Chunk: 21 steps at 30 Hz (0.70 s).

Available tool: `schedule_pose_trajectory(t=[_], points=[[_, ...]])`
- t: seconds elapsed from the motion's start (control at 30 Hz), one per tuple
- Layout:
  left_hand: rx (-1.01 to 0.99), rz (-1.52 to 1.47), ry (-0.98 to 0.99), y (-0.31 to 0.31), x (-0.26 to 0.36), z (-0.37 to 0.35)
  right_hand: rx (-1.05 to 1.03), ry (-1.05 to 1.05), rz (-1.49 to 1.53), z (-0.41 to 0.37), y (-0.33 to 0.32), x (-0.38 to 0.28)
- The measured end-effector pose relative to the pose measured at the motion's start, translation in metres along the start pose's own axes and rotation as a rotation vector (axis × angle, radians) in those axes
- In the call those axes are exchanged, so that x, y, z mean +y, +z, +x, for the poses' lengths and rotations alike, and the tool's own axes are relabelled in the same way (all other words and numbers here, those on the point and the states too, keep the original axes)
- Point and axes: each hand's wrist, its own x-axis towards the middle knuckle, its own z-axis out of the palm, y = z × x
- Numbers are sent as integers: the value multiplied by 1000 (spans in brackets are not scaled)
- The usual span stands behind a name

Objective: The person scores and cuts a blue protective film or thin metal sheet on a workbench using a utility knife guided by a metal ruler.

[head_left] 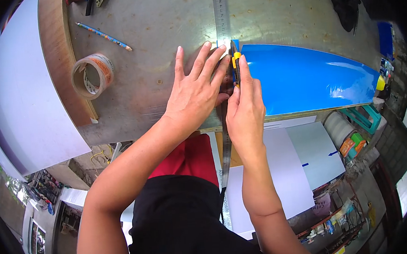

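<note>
A long steel ruler [221,12] runs from the far edge of the metal worktable [153,17] toward my body and past the near edge. My left hand [192,92] presses down on the ruler, its fingers spread. In my right hand [247,112] is a yellow and black utility knife [237,70], held along the ruler's right side with the index finger stretched along it. Under the knife lies the left end of a glossy blue sheet [304,77], which spreads out to the right. A narrow blue piece shows beside the ruler near the knife's tip.
A roll of tape [103,73] and a patterned pencil [104,36] lie on the left. A large white panel [27,97] rests over a wooden board [56,57] there. Dark cloth [344,4] lies at the back right. White sheets [275,178] sit below the table's edge.
</note>
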Motion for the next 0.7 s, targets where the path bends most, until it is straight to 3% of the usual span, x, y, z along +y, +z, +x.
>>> schedule_pose_trajectory(t=[0.7], points=[[23, 28, 3, 6, -1, -2, -32, 28, -19, -43, -5, 8]])
